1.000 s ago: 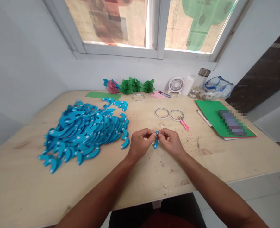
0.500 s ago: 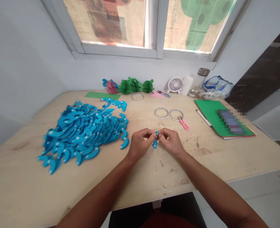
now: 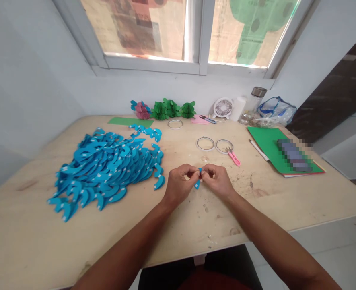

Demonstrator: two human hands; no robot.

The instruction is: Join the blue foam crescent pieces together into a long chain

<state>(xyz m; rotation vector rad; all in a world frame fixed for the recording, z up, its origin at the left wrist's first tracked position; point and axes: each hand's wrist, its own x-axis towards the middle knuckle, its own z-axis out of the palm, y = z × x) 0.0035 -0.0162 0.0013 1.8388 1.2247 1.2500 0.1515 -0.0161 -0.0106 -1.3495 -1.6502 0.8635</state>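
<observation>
Both hands meet above the middle of the table, pinching one small blue paper piece (image 3: pixel 197 185) between them. My left hand (image 3: pixel 180 181) is closed, its thumb and forefinger on the piece's left side. My right hand (image 3: pixel 216 179) is closed on the right side, fingertips close against the left ones. Most of the piece is hidden by the fingers; a bit shows above and a tip hangs below. Left of my hands lies a big heap of curved blue paper pieces (image 3: pixel 105 161) bearing small white squares.
Beyond my hands lie tape rolls (image 3: pixel 205 143) and pink-handled thread snips (image 3: pixel 233 156). Green paper sheets (image 3: pixel 262 141) with a blurred-out object lie right, beside a pen (image 3: pixel 258 150). Green paper ornaments (image 3: pixel 170 108), a small fan (image 3: pixel 223 108) and a glass bottle (image 3: pixel 253 104) line the wall.
The fingertips have shifted slightly on the blue paper piece, and less of it shows between them. My left hand has moved a touch to the right; other things stay put.
</observation>
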